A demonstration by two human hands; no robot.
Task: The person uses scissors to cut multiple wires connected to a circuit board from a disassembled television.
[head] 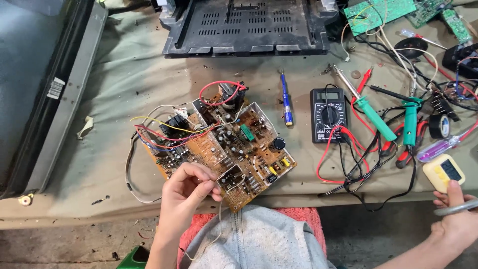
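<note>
the left hand point(185, 192) pinches a thin pale wire point(219, 219) at the near edge of the circuit board point(226, 149), fingers closed on it; the wire hangs down toward the lap. the right hand point(455, 219) is at the near right, fingers curled round a thin metal tool point(455, 208), likely tweezers or scissors, and touching a small yellow case point(443, 172).

the board lies component side up in the middle of the cloth-covered table point(114, 99), tilted, with red, yellow and blue wires point(164, 132) trailing off its left side. right of it lie a blue screwdriver point(286, 99), a black multimeter point(328, 114) with red and black leads, and two green-handled soldering irons point(393, 119). a black plastic back cover point(246, 25) sits far off, and more green boards point(378, 12) at the far right.

the work looks midway: board out of its housing, tools laid out, the irons lying untouched, loose wires not yet joined.
</note>
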